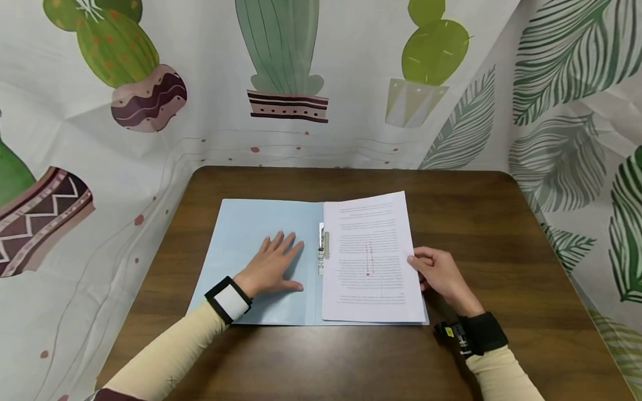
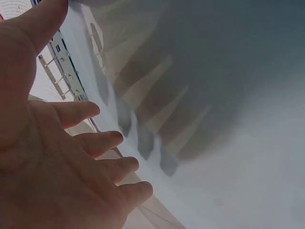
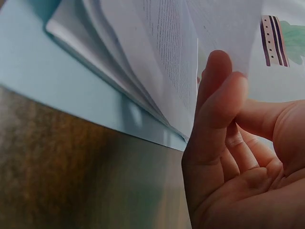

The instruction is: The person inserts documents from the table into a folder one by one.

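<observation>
A light blue folder lies spread on the table, with a metal clip mechanism along its spine. On its right side is a stack of printed paper sheets; the top page carries red marks. My right hand pinches the right edge of a sheet between thumb and finger, lifting it off the pages beneath, which fan apart in the right wrist view. Over the folder's left cover, my left hand is spread with fingers extended. Whether its palm touches the cover, I cannot tell.
The folder is on a brown wooden table with rounded far corners. Behind it hangs a white cloth printed with cacti and leaves. Black straps with cameras are on both wrists.
</observation>
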